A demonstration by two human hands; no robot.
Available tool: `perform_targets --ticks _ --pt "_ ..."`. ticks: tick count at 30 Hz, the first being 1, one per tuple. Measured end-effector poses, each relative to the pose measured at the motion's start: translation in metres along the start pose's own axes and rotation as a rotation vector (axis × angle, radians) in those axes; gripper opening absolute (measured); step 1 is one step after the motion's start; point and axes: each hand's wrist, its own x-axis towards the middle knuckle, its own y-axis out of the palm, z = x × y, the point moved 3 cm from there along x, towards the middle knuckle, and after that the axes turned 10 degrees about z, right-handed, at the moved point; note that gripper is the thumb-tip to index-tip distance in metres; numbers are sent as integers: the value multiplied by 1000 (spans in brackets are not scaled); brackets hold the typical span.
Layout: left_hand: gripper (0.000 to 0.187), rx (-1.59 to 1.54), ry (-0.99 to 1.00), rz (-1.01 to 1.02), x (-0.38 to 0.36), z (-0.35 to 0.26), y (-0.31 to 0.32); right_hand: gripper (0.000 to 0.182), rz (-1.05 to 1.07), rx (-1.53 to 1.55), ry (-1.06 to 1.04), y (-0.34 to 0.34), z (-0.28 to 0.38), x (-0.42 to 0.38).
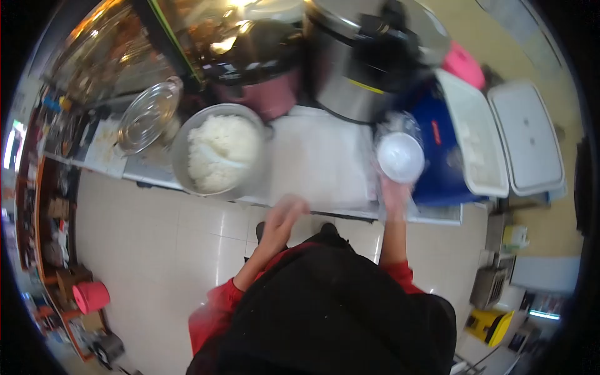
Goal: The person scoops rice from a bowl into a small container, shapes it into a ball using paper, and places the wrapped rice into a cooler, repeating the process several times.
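My right hand point(394, 192) grips a round white bowl point(400, 157) at its lower edge, with clear plastic wrap point(400, 123) around it. Its fingers are partly hidden behind the bowl and the plastic. Blurred by motion, my left hand point(284, 215) hangs over the counter's front edge with loosely bent fingers apart and nothing visible in them. Up and left of it stands a metal pot point(179, 164) of cooked white rice point(232, 139). A pale rice paddle point(222, 157) lies on the rice.
White sheets point(319, 156) cover the middle of the counter. A glass lid point(149, 119) leans left of the pot. Behind are a pink cooker point(265, 97) and a large steel cooker point(340, 84). A blue box point(437, 153) and a white bin point(484, 150) stand at right.
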Motion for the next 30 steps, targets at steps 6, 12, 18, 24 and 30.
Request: perform_targets --ticks 6,12,18,24,30 --pt "59 -713 88 -67 -16 -8 25 45 -85 -1165 577 144 -111 -14" --pt "68 -1637 237 46 -78 -31 -62 34 181 -1650 699 168 -210 46" --pt "78 -1754 224 -596 -138 26 -78 28 1112 -2493 416 81 -248 84" --pt "76 -1494 424 -756 -151 62 -88 12 1233 -2610 906 64 -261 100" --pt "55 -1278 16 -890 -128 77 -78 13 1480 -2734 679 90 -274 147"
